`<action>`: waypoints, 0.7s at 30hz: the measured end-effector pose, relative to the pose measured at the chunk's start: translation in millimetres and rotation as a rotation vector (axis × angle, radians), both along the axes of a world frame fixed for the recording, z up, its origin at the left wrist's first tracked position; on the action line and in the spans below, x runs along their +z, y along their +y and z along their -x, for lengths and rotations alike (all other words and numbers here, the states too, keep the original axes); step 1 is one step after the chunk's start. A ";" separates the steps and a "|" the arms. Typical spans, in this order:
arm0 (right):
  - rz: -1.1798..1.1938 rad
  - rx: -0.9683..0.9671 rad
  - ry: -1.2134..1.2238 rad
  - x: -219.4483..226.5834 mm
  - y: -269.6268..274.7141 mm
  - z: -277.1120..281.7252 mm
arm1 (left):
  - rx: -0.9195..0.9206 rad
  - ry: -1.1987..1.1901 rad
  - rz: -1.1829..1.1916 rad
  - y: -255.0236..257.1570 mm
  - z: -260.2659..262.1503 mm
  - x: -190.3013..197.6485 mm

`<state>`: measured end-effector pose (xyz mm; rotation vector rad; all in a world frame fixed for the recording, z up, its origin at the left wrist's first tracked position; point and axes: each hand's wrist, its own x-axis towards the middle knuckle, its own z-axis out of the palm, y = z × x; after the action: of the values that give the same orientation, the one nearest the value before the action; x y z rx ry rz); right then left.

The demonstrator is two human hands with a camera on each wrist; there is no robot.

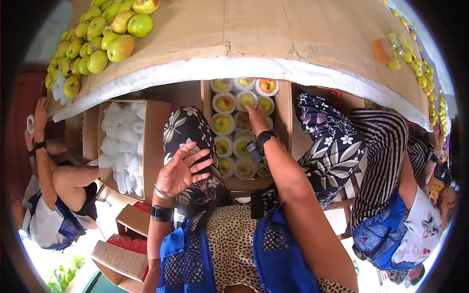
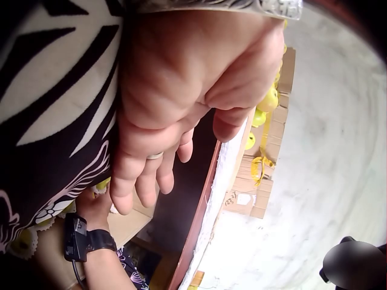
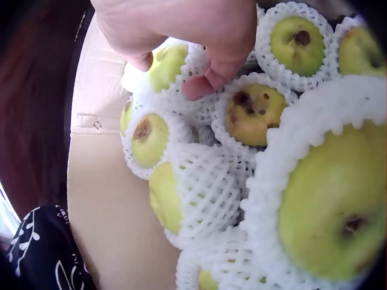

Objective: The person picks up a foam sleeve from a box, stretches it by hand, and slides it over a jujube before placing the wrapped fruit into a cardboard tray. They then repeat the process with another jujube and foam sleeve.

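Observation:
My right hand [image 1: 258, 118] reaches into a cardboard box [image 1: 285, 112] between the knees. In the right wrist view, its thumb and fingers curl round a yellow-green apple [image 3: 166, 69] in a white foam net. Rows of other netted apples [image 1: 223, 124] fill the box around it, several with brown blemishes. My left hand [image 1: 178, 171] is held palm up over the left thigh, holding nothing, its fingers spread and slightly bent. A ring [image 2: 155, 156] shows on one of its fingers in the left wrist view.
Left of the knees stands a carton of white foam nets [image 1: 122, 141]. The cardboard-covered table [image 1: 264, 34] bears a pile of loose apples [image 1: 97, 41] and overhangs the boxes. Other people sit close on both sides. Smaller cartons [image 1: 119, 256] lie at the lower left.

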<state>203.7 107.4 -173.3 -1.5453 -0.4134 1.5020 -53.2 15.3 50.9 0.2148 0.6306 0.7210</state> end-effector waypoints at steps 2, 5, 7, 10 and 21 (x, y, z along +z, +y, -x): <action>0.021 -0.062 0.114 17.7 -0.1 4.0 | 0.004 -0.003 0.008 0.3 0.0 -2.9; 0.003 -0.045 0.139 17.0 1.3 0.2 | 0.010 -0.006 0.009 1.4 1.6 -2.9; -0.022 0.037 0.059 8.6 1.8 -6.2 | 0.008 0.006 0.013 -0.7 -0.9 -0.2; -0.063 0.166 -0.126 -10.6 10.9 -14.3 | 0.005 -0.004 0.015 0.8 0.3 -0.8; -0.068 -0.067 -0.322 30.8 -8.1 4.4 | -0.001 0.004 0.015 -0.2 -3.6 3.3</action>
<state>199.3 99.3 -142.6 -1.7337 -0.5849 1.1770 -49.6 15.2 54.2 0.2025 0.6398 0.7144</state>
